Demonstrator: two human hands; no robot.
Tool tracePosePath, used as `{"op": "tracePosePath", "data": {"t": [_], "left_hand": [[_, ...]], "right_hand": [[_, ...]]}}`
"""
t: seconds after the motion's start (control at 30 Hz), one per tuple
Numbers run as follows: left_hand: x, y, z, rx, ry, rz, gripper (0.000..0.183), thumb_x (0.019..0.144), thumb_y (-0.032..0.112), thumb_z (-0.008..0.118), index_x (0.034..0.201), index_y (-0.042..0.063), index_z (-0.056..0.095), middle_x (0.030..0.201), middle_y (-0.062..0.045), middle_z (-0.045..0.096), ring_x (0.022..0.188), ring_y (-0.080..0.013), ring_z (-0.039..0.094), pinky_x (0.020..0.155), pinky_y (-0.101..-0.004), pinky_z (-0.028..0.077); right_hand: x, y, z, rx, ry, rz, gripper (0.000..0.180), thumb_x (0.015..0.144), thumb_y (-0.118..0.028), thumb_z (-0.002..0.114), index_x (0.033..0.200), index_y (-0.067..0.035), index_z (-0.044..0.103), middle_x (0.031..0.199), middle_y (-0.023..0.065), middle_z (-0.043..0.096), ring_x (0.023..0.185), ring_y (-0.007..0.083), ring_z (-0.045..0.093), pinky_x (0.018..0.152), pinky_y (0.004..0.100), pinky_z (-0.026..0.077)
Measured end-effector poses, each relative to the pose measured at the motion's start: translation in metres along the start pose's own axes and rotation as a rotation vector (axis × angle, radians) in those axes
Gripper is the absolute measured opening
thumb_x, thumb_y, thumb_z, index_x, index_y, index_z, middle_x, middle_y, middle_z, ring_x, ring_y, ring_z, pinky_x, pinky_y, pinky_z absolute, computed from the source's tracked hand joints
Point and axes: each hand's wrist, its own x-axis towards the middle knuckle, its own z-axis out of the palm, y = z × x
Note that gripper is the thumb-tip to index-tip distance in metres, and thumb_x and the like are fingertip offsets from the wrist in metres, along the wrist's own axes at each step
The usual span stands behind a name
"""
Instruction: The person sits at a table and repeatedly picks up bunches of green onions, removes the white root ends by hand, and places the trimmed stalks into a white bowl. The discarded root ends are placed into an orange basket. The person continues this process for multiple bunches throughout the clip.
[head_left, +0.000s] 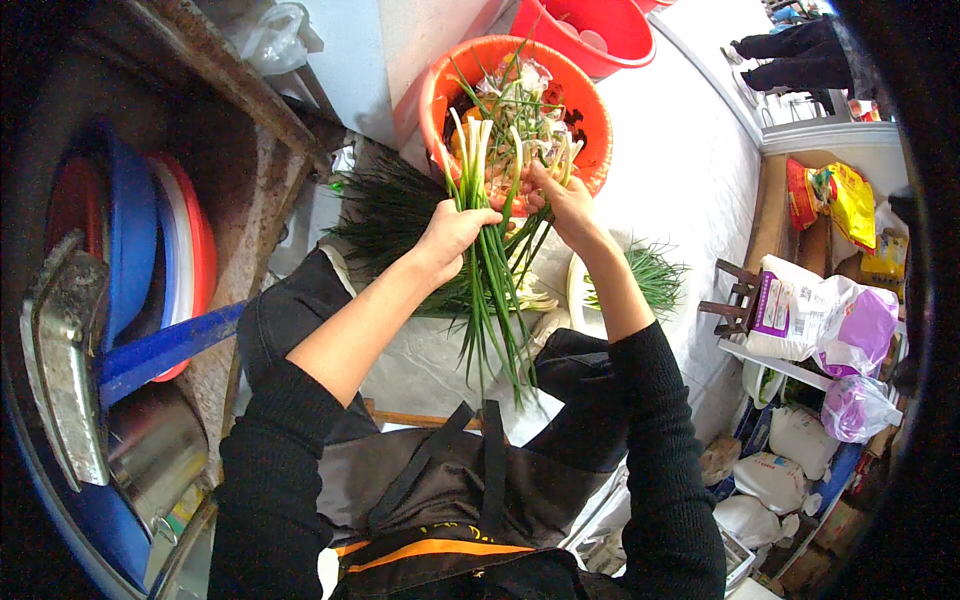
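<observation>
My left hand grips a bunch of green chives or thin spring onions, pale ends up, long leaves hanging over my lap. Close on its right, my right hand holds a smaller bunch by the pale stalks, its leaves slanting down to the left. Both hands are over the near side of an orange-red plastic tub, which holds loose green leaves, clear plastic and other scraps. A large pile of the same greens lies on the floor to the left. More greens rest in a pale round container at the right.
A second red bucket stands behind the tub. On the left, a rack holds a blue basin and metal pans. At the right are packed bags on a shelf. A person's dark-trousered legs show at the top right.
</observation>
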Motion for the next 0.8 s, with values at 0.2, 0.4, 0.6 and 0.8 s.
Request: {"op": "tracePosePath", "data": {"t": [0.2,0.4,0.6,0.8], "left_hand": [[0.004,-0.004,-0.004,0.056,-0.008,0.009,0.023,0.075,-0.002,0.050,0.096,-0.003,0.058,0.084,-0.011,0.061,0.076,-0.0184,0.060,0.068,-0.0292,0.049],[0.000,0.006,-0.002,-0.053,-0.100,-0.094,0.021,0.076,-0.001,0.049,0.097,-0.003,0.054,0.101,-0.017,0.058,0.096,-0.0246,0.058,0.085,-0.0319,0.046],[-0.002,-0.001,-0.001,-0.062,-0.172,-0.211,0.011,0.077,-0.001,0.050,0.088,-0.001,0.052,0.102,-0.018,0.056,0.097,-0.0282,0.056,0.083,-0.0364,0.048],[-0.003,0.000,0.012,0.119,-0.250,-0.229,0.017,0.077,0.003,0.055,0.093,-0.001,0.054,0.099,-0.013,0.058,0.082,-0.0192,0.059,0.077,-0.0298,0.050]], "right_hand": [[0.000,0.008,-0.004,-0.192,0.044,-0.012,0.018,0.080,-0.020,0.062,0.084,-0.002,0.064,0.059,-0.0058,0.049,0.050,0.0031,0.040,0.047,0.0192,0.032],[-0.002,0.005,-0.025,0.162,0.069,0.052,0.013,0.083,-0.013,0.053,0.088,-0.001,0.055,0.062,-0.0039,0.042,0.050,0.0049,0.036,0.048,0.0193,0.030],[-0.016,0.012,-0.060,0.214,0.131,0.024,0.017,0.087,-0.023,0.052,0.086,-0.006,0.053,0.066,-0.0020,0.044,0.053,0.0071,0.040,0.051,0.0221,0.036],[-0.057,0.024,-0.216,0.004,0.255,-0.088,0.024,0.090,-0.027,0.044,0.099,-0.005,0.051,0.101,0.0104,0.059,0.093,0.0189,0.055,0.080,0.0338,0.045]]}}
